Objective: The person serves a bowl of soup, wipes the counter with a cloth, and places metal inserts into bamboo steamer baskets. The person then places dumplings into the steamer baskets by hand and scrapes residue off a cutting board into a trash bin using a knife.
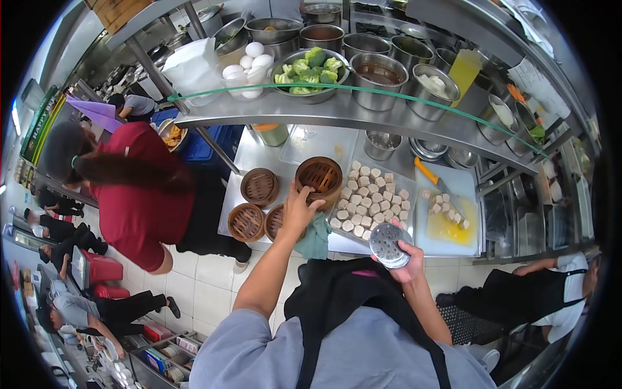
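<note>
My left hand (302, 209) reaches over the counter, its fingers closed on the near rim of a round bamboo steamer basket (319, 174) with a slatted bottom. More bamboo steamers stand beside it: one at the back left (260, 186), one at the front left (246, 222), and another (275, 220) partly hidden by my left forearm. In my right hand (409, 262) is a stack of round perforated metal discs (390, 245), held near my chest. A clear tray (409, 174) of pale cube-like pieces (369, 201) lies between the steamers and a cutting board.
On the cutting board (431, 245) lie an orange-handled knife (435, 177) and several cut pieces. A green cloth (315, 238) hangs at the counter's front edge. Overhead, a metal shelf (259, 115) holds bowls, broccoli and eggs. A person in a red shirt (139, 188) stands at left.
</note>
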Motion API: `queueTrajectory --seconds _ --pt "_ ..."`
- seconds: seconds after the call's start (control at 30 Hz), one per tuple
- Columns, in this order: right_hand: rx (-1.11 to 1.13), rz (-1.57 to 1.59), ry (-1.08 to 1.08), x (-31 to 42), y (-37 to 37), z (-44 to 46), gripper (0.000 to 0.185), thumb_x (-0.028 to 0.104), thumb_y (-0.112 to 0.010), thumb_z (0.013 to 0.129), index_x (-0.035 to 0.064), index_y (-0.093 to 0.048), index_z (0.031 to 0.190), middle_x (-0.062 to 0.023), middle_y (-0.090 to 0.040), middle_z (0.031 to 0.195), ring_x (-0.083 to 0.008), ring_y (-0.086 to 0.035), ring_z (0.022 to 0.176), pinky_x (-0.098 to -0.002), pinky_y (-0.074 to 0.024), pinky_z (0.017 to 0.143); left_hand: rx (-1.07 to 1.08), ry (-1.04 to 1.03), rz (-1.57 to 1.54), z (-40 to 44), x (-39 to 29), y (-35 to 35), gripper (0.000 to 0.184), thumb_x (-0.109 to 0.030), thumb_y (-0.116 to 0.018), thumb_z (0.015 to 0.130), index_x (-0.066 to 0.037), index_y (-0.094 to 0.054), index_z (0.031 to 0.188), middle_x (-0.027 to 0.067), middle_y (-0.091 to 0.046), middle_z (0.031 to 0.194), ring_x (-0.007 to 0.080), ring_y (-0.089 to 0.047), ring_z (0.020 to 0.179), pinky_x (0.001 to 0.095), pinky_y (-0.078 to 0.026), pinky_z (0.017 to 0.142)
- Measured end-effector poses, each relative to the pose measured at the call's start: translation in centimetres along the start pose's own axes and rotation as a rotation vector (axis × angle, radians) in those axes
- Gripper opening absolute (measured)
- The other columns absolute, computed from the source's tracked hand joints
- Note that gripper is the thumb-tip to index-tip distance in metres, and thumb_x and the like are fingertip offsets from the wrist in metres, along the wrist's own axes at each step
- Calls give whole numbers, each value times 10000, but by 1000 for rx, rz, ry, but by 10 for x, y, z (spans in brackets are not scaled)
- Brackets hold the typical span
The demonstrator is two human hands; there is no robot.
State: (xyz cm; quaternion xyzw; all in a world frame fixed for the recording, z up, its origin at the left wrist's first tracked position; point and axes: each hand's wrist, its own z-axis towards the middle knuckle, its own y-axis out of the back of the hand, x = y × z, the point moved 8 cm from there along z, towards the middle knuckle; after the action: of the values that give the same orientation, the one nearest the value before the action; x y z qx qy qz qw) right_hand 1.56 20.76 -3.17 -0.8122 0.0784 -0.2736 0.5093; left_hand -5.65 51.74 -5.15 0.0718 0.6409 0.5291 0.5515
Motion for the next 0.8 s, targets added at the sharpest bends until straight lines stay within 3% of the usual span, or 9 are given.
queueTrajectory --seconds 0.1,0.17,0.2,0.3,0.4,0.53,0.6,0.67,0.8 --pt "-38 23 38 4 12 -4 724 119 -607 847 167 -386 1535 -197 -523 1435 -436 -558 1274 -689 -552 874 -129 -85 -14 -2 -8 23 522 -336 -822 802 -38 -609 1174 298 -465 1416 493 -562 1160 498 -501 927" --pt "-80 34 68 8 20 -8 726 118 -590 849 167 -378 1541 -189 -522 1444 -429 -562 1272 -684 -555 874 -298 -20 -148 -8 3 49 461 -334 -778 872 -9 -599 1145 194 -588 1255 389 -625 1037 445 -506 881" --pt "-55 31 47 7 20 -8 726 118 -590 849 167 -378 1541 -189 -522 1444 -429 -562 1272 -684 -555 874 -326 -13 -130 -8 12 56 461 -334 -778 872 -9 -599 1145 194 -588 1255 389 -625 1037 445 -506 881" --pt "-88 14 67 8 27 -8 701 128 -599 855 170 -396 1524 -188 -521 1438 -449 -559 1261 -687 -550 876 -210 508 -983 -11 86 32 293 -366 -624 1015 -83 -598 1086 21 -636 1009 163 -592 1001 329 -483 831" --pt "-89 14 80 9 29 -7 699 135 -581 862 176 -386 1532 -184 -528 1431 -447 -558 1262 -687 -556 870 -56 733 -1301 -18 106 10 422 -521 -577 999 -136 -538 1168 80 -638 1204 251 -618 1061 399 -485 856" --pt "-76 -35 64 10 22 2 712 143 -580 864 188 -368 1542 -178 -536 1422 -438 -570 1250 -683 -565 858 -49 855 -1071 -13 142 -18 536 -565 -594 970 -139 -520 1286 95 -624 1261 317 -622 1092 431 -494 879" --pt "-90 -28 56 8 17 3 720 145 -586 864 186 -358 1545 -174 -544 1414 -435 -576 1242 -680 -570 843 -105 831 -943 -11 133 -7 570 -537 -635 949 -81 -572 1284 146 -668 1206 343 -650 1075 432 -512 891" --pt "-56 -24 28 6 15 7 686 148 -588 881 177 -380 1533 -160 -550 1411 -427 -568 1256 -684 -560 857 -206 405 -381 6 121 10 560 -491 -673 925 -18 -631 1222 215 -698 1141 364 -670 1072 417 -519 917" --pt "-32 -33 -16 3 13 8 621 197 -578 925 175 -403 1520 -154 -548 1430 -403 -557 1285 -692 -504 941 -221 418 -222 7 106 19 535 -446 -682 916 -10 -646 1224 277 -684 1148 434 -647 1116 461 -498 959"
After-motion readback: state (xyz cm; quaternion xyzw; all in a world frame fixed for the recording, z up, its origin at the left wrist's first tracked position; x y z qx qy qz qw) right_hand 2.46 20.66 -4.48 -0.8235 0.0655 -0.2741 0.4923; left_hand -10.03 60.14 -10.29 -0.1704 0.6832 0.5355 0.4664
